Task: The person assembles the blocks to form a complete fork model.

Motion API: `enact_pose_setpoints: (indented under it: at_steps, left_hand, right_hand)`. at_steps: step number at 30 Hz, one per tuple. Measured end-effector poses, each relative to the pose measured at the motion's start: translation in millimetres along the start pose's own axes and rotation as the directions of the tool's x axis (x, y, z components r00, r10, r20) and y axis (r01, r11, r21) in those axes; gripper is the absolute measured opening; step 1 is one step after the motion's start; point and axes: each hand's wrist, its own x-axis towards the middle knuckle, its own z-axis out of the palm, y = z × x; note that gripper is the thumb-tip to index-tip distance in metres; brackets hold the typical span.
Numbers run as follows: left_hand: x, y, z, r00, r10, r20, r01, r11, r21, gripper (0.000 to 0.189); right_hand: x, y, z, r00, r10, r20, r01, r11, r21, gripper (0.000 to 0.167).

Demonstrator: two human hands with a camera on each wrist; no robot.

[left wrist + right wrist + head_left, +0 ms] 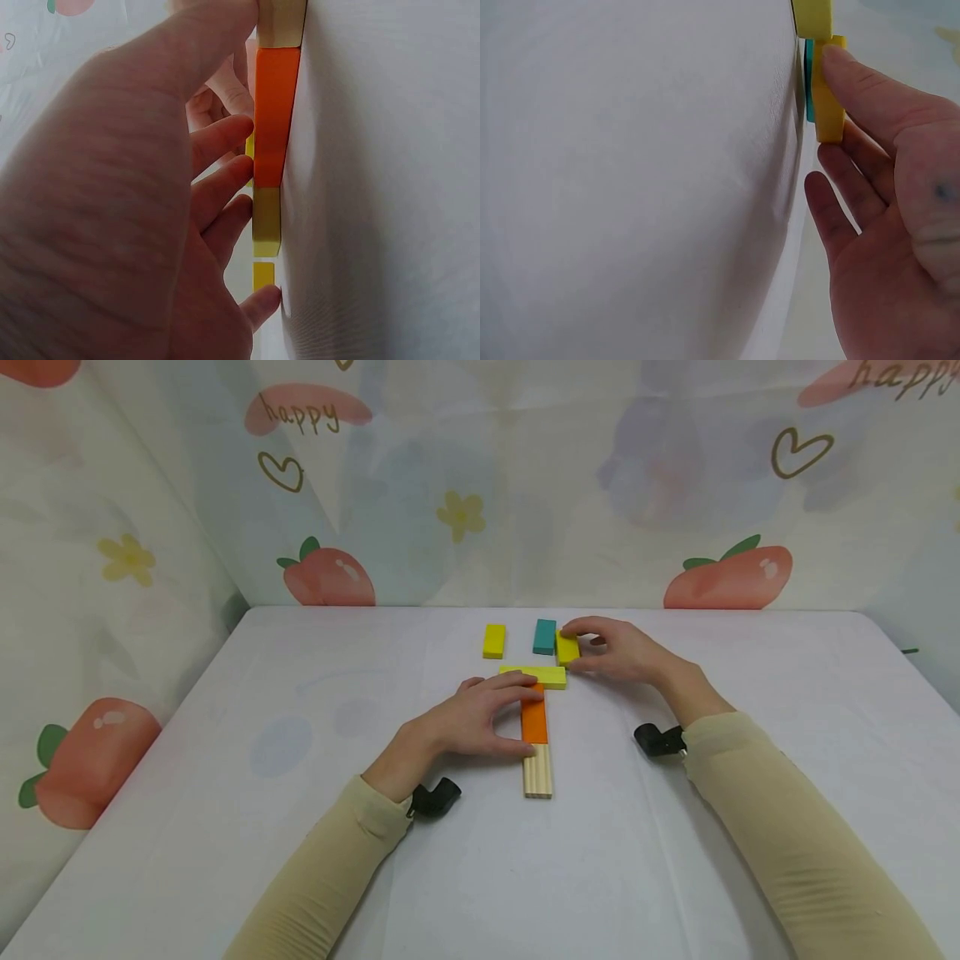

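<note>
Left hand [476, 717]: just left of orange block [535, 720], fingers loosely spread, resting against it | teal block [544, 637]: beyond orange block | yellow block [567, 649]: beyond orange block, to its right, pinched by right hand [622, 653] | bench [795, 693]: far edge well beyond orange block, broad white stretch to its right

A curtained spot, room type unclear: a white-covered table [600, 860] with "happy"-printed hangings [540, 552] behind and beside it.
</note>
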Motion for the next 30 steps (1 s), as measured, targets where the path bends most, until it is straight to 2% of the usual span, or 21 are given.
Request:
enact_pose_setpoints:
  at_steps: [30]
  left_hand:
    - [-0.3, -0.9, -0.9, 1.000, 0.007, 0.002, -0.007, 1.000, -0.015, 0.071]
  right_hand:
    - [2.5, -0.1, 3.5, 1.000, -0.014, 0.017, 0.014, 1.000, -0.006, 0.056]
